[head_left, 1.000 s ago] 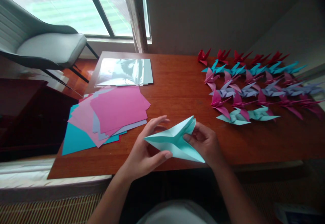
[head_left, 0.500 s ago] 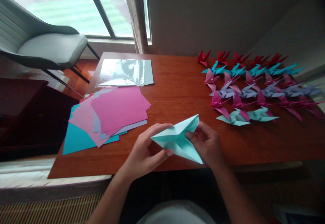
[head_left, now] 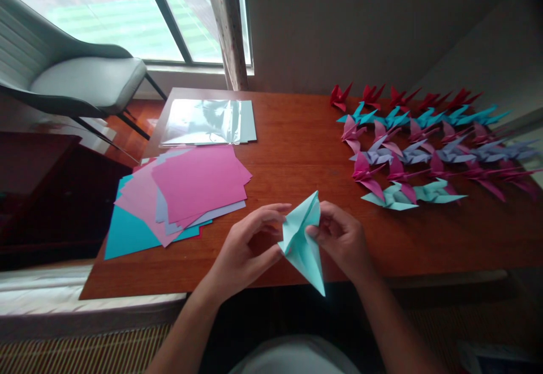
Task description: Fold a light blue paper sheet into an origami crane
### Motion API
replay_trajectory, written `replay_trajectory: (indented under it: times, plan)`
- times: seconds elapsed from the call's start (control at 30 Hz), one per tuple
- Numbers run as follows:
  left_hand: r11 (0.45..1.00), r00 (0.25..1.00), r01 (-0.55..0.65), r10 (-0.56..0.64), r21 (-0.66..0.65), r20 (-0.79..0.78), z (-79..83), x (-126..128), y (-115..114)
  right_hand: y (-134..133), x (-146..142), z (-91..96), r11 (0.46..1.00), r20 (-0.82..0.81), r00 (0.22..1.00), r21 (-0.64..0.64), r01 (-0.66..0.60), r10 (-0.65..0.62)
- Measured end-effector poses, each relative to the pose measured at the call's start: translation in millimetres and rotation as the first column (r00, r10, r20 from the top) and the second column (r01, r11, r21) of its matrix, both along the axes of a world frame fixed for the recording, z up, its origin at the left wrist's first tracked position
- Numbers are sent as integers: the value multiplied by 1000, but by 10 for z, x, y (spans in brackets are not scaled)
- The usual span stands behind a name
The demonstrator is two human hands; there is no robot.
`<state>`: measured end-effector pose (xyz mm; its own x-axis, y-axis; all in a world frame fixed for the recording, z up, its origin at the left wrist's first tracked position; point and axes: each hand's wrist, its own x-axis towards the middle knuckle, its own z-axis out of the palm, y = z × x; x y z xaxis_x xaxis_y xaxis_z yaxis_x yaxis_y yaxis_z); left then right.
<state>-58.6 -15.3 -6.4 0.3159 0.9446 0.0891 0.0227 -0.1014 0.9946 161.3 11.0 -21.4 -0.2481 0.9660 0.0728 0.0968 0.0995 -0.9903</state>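
Observation:
A partly folded sheet of mint-green origami paper (head_left: 303, 244) is held above the front edge of the table, one point up and one long point down. My right hand (head_left: 343, 235) pinches its right side, thumb on the front face and the fingers behind. My left hand (head_left: 250, 244) curves around the left side, its thumb and fingertips at the paper's left edge. Two finished mint-green paper cranes (head_left: 396, 196) sit on the table to the right of my hands.
Rows of red, blue, pink, lilac and magenta paper cranes (head_left: 428, 116) fill the table's right side. Loose coloured sheets (head_left: 199, 181) lie fanned out on the left, with a clear-wrapped paper pack (head_left: 203, 122) behind. A grey chair (head_left: 89, 82) stands by the window.
The mint-green paper has narrowed: its left point has folded inward and its lower point now hangs further down. My left fingers have shifted slightly along its left edge.

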Motion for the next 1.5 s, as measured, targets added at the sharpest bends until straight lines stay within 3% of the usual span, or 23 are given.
replay_trajectory:
  times: [0.33,0.57,0.77,0.93,1.07,1.5]
  plan:
    - [997,992,-50,56,62,-111,52,9,33,3,-10,56,985,99,987,108,-138,128]
    - [995,976,-72,85,71,-202,67,29,38,-1,-27,84,979,130,981,125,-161,145]
    - [987,978,-157,160,31,-132,23,54,13,-7,-35,105,975,162,974,130,-178,156]
    - [987,986,-66,87,148,-143,33,50,22,4,-32,115,971,191,964,115,-212,187]
    - [968,982,-53,94,245,-161,57,42,40,10,-24,118,971,180,964,97,-217,197]
    - [978,987,2,31,208,-156,108,-17,28,8,-30,127,982,181,969,57,-178,165]
